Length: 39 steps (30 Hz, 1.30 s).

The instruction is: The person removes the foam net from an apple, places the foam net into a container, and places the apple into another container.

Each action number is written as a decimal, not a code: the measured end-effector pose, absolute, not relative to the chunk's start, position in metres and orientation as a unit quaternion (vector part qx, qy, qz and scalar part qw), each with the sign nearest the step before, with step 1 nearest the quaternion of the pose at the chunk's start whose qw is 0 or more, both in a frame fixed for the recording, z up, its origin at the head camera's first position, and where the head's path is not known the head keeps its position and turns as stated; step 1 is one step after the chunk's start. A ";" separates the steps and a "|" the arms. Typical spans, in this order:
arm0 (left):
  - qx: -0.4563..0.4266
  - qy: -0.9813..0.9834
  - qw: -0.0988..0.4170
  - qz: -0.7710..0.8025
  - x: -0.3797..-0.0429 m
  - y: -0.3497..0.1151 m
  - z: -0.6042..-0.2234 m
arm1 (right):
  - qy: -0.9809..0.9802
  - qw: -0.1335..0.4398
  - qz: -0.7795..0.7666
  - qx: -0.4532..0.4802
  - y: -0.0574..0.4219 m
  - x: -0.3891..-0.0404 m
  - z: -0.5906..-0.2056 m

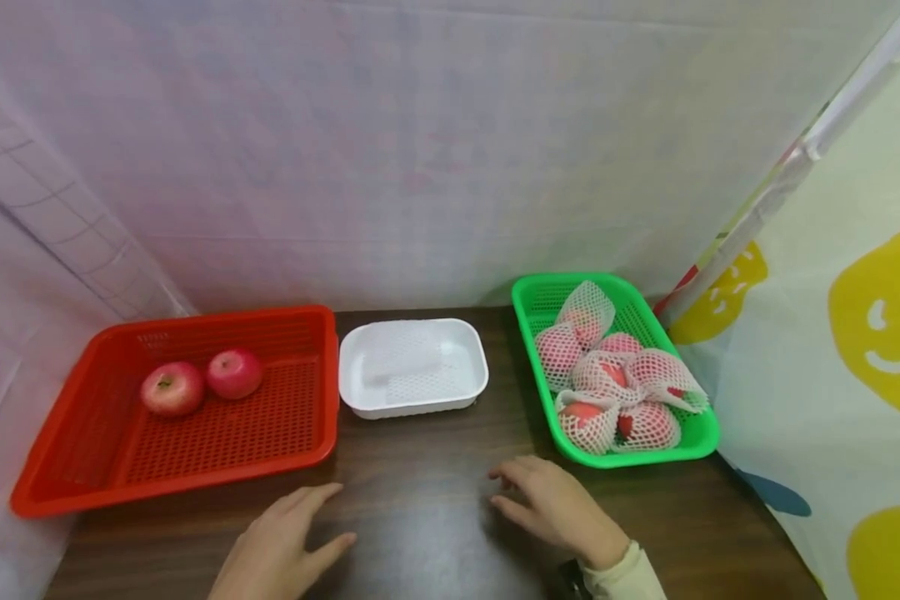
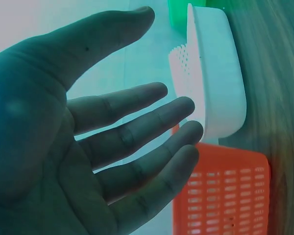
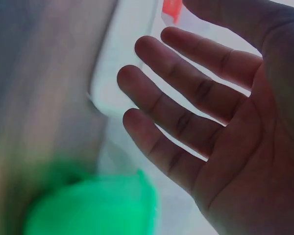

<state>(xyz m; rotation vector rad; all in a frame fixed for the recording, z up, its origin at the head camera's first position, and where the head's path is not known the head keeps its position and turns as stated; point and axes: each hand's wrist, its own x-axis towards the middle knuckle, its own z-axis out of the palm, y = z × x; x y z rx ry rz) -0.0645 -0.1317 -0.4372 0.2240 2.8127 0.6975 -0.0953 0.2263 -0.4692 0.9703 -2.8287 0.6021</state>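
Observation:
My left hand hovers over the near side of the table, just in front of the red basket's right corner, fingers relaxed and holding nothing. Two bare apples lie in the red basket. My right hand is near the front corner of the green basket, its fingers loosely bent around nothing. Several apples wrapped in white foam nets fill much of the green basket. Between the baskets stands a white tray with flat white foam netting inside. Both wrist views show bare palms with fingers spread.
The dark wooden table runs up to a pale cloth wall behind the containers. On the right hangs a curtain with yellow smiling shapes. The tray sits close against the red basket's right side.

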 end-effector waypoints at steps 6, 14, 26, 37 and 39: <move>0.083 0.960 0.128 0.235 -0.070 -0.126 -0.437 | -0.942 0.102 0.134 0.290 0.267 -0.116 -0.419; 0.078 0.951 0.169 0.248 -0.073 -0.125 -0.442 | -0.984 0.085 0.062 0.143 0.365 -0.186 -0.359; 0.097 0.947 0.163 0.260 -0.073 -0.120 -0.447 | -0.989 -0.143 0.042 0.003 0.426 -0.246 -0.376; 0.117 0.948 0.129 0.268 -0.068 -0.117 -0.451 | -0.979 -0.195 0.020 -0.051 0.409 -0.234 -0.394; 0.118 0.947 0.129 0.270 -0.068 -0.117 -0.452 | -0.982 -0.182 0.021 -0.050 0.410 -0.231 -0.398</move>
